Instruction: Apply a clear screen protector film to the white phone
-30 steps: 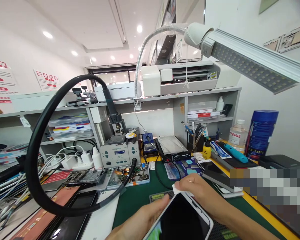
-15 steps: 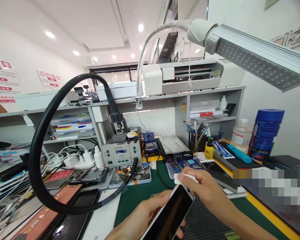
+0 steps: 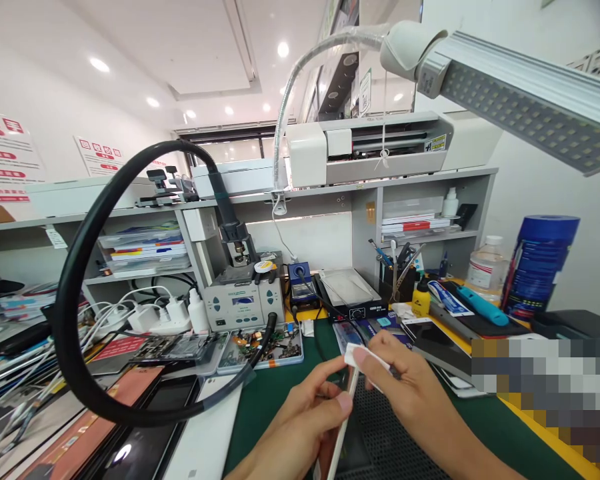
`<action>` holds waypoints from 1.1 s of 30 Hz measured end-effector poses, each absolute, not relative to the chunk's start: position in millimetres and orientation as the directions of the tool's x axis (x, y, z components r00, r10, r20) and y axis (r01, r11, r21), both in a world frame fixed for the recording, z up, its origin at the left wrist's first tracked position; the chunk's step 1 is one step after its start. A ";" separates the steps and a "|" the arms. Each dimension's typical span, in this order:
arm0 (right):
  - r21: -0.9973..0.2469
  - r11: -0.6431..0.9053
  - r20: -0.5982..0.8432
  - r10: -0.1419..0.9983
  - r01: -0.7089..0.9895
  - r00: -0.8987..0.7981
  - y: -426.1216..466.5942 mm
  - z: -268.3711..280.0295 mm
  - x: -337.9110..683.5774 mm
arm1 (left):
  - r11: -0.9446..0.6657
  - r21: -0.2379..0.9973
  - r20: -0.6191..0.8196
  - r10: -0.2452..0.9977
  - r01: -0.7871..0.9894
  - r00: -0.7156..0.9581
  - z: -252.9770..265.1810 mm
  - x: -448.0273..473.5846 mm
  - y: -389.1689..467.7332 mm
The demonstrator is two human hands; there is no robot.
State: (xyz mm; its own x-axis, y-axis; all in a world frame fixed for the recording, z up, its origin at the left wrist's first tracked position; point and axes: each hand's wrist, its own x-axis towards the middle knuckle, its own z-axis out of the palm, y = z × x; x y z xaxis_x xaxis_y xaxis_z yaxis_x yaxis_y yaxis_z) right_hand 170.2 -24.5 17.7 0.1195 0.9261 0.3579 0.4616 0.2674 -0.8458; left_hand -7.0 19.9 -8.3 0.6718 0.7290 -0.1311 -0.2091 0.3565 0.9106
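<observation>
My left hand (image 3: pixel 313 417) grips a white-edged smartphone (image 3: pixel 343 427), fingers and thumb closed about its side. The phone is turned on edge, so its narrow white rim faces me and its screen hardly shows. In my right hand (image 3: pixel 405 380) a folded white wipe (image 3: pixel 364 360) is pinched between thumb and fingers. The wipe touches the top end of the phone, close to my left index finger. Beneath both hands lies a dark perforated mat (image 3: pixel 395 433) on the green work surface (image 3: pixel 260 407).
A hot-air station (image 3: pixel 243 303) stands behind, its thick black hose (image 3: pixel 63 320) looping at left. A parts tray (image 3: pixel 285 350) sits before it. Phones and panels (image 3: pixel 150 407) crowd the left. Bottles, including a yellow one (image 3: pixel 421 300), stand at right under a lamp (image 3: pixel 530 100).
The phone has been turned from screen up to edge-on. My left thumb now presses along its side. My right hand keeps the wipe at the top end.
</observation>
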 end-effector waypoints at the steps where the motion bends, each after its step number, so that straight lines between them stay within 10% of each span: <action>1: -0.858 0.269 0.332 0.940 0.438 0.074 -24.7 17.7 168.7 | 0.354 0.910 -0.125 0.734 -0.218 0.668 -8.6 -6.6 20.7; 18: -0.851 0.248 0.105 0.944 0.463 -0.311 -34.3 -2.8 135.2 | 0.367 0.887 -0.176 0.828 -0.278 0.533 8.1 -8.7 15.7; 33: -0.646 0.579 0.344 0.803 0.498 -0.486 -29.5 -16.6 134.0 | 0.307 0.862 -0.168 0.924 -0.403 0.344 -5.0 -5.6 23.4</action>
State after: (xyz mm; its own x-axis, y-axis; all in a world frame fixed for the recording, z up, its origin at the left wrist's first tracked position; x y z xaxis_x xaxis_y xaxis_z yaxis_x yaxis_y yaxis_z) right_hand 134.0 -29.5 -16.6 -0.4862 0.8031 0.3444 0.4981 0.5785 -0.6459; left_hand -5.6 23.4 -5.0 0.3443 0.9236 -0.1684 -0.4030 0.3074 0.8621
